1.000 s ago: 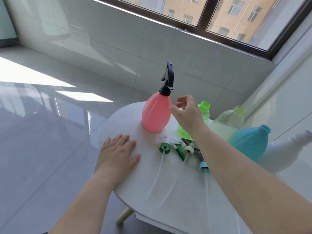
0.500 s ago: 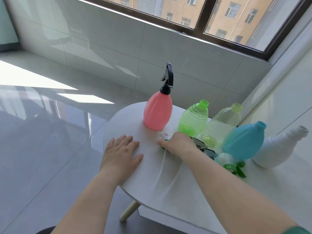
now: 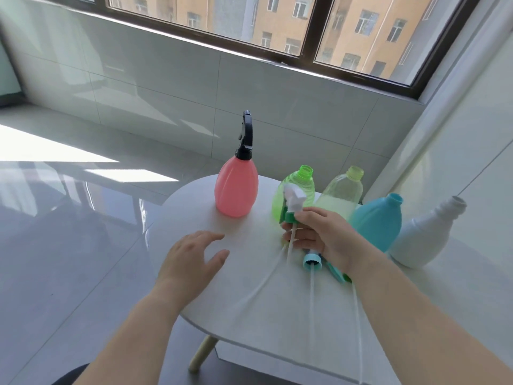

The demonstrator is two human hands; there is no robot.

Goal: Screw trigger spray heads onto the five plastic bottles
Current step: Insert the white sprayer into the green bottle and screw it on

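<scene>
Your right hand (image 3: 319, 232) has its grip clamped on a spray head (image 3: 291, 202) with a green collar, lifted just in front of the green bottle (image 3: 301, 187). Your left hand (image 3: 191, 259) hovers over the counter (image 3: 249, 301) with the grip apart and holds nothing. The pink bottle (image 3: 236, 187) at the far left already carries a black head (image 3: 246, 134). To its right stand 4 open bottles. A teal head (image 3: 313, 261) lies near your right wrist.

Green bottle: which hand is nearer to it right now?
Right. The right hand holds a green-collared spray head just in front of the green bottle; the left hand hovers open over the table, farther left.
</scene>
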